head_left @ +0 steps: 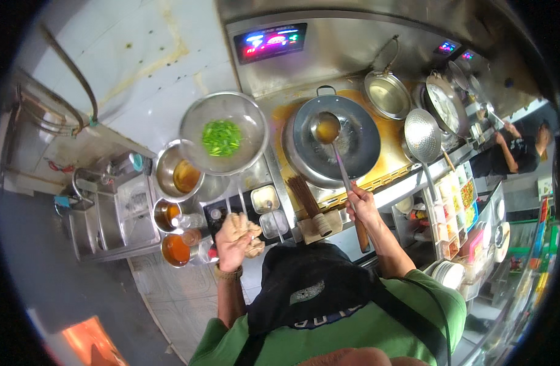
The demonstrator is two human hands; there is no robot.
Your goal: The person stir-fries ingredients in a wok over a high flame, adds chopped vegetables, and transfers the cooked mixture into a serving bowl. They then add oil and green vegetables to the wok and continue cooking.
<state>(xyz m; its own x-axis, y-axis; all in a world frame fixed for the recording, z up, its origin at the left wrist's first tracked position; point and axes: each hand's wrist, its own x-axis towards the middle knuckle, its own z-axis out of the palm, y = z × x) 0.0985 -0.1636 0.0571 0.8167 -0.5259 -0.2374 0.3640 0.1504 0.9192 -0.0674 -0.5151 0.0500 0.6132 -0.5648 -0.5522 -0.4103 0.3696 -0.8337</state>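
With my right hand (363, 205) I grip the long handle of a steel ladle (328, 128); its bowl holds amber liquid and is over the dark wok (364, 146) on the range. Bunched in my left hand (232, 242) is a tan cloth (243, 228), beside the seasoning containers. A steel bowl (257, 155) with chopped green vegetables (221, 137) stands left of the wok. A bamboo wok brush (307, 196) lies at the range's front edge, between my hands.
Steel pots of orange-brown liquid (175, 249) stand at left, near a sink (138, 210). Right of the wok are a pot of clear liquid (389, 97), a perforated skimmer (422, 136) and ingredient trays (451, 206). Farther right a co-worker (513, 151) stands at another station.
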